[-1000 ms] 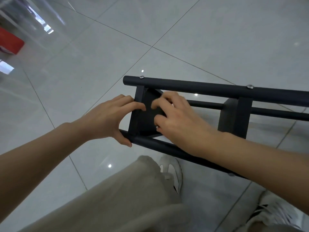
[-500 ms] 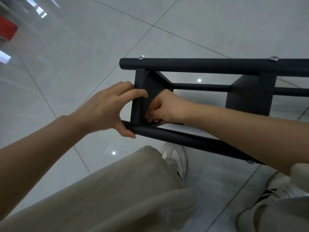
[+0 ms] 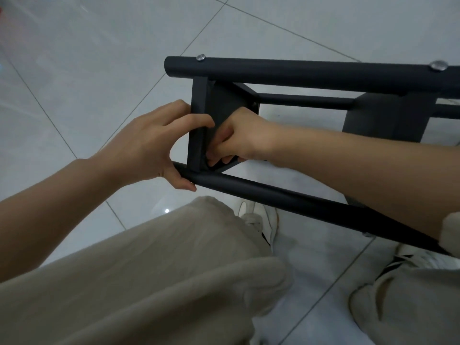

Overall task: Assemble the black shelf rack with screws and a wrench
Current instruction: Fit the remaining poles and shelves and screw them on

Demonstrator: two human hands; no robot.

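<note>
The black shelf rack (image 3: 298, 73) lies on its side above the floor, with two silver screw heads (image 3: 200, 57) in its far tube. My left hand (image 3: 146, 145) grips the rack's end: the fingers curl over the edge of the end panel (image 3: 224, 103) and the thumb presses the near tube (image 3: 273, 195). My right hand (image 3: 241, 135) reaches inside the frame. Its fingers are curled into the panel's lower corner by the near tube, pinching at a small screw that they hide. No wrench is in view.
A second black panel (image 3: 373, 115) joins the tubes further right. My legs in beige trousers (image 3: 174, 270) and my white shoes (image 3: 263, 222) are just under the rack. Glossy grey floor tiles (image 3: 99, 58) lie all around.
My right hand has gone from the panel's face down into its lower inside corner, fingers curling in. The rack has swung closer and more level in view. My left hand keeps its grip.
</note>
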